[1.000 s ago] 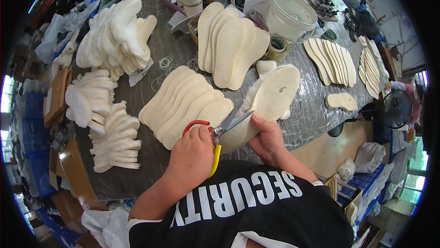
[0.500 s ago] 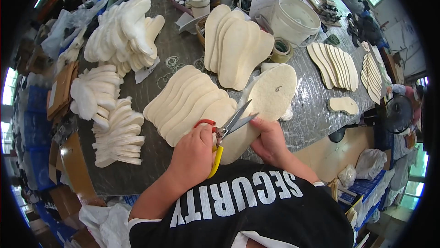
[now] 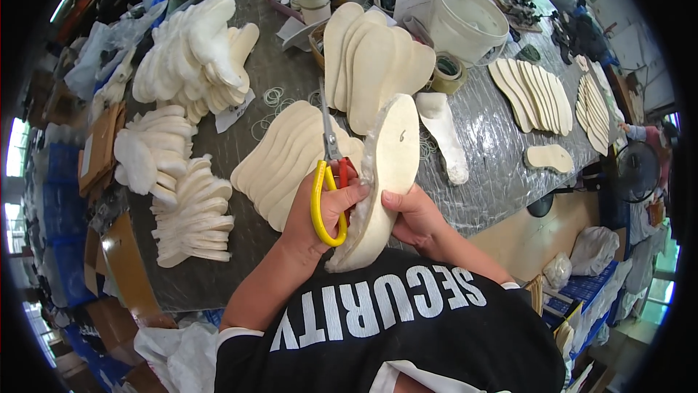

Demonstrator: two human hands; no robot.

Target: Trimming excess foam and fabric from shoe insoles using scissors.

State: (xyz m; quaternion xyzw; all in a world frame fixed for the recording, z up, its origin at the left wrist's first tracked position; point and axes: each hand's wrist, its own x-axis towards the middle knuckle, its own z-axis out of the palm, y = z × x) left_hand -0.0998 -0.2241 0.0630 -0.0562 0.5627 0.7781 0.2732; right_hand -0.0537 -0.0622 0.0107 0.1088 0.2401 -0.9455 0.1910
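Insole point(image 3: 389, 175) in right hand point(image 3: 414, 215) grip | left hand point(image 3: 320, 211) grasping scissors point(image 3: 329, 175) | lower blade hidden

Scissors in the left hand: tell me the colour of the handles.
One handle yellow, the other red, on the scissors; the head view shows it.

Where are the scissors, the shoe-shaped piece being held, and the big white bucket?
scissors point(image 3: 325, 200): head view, on the yellow handle loop in the left hand.
insole piece point(image 3: 389, 167): head view, on its flat cream face, above the right hand.
white bucket point(image 3: 469, 23): head view, on its inner wall near the rim.
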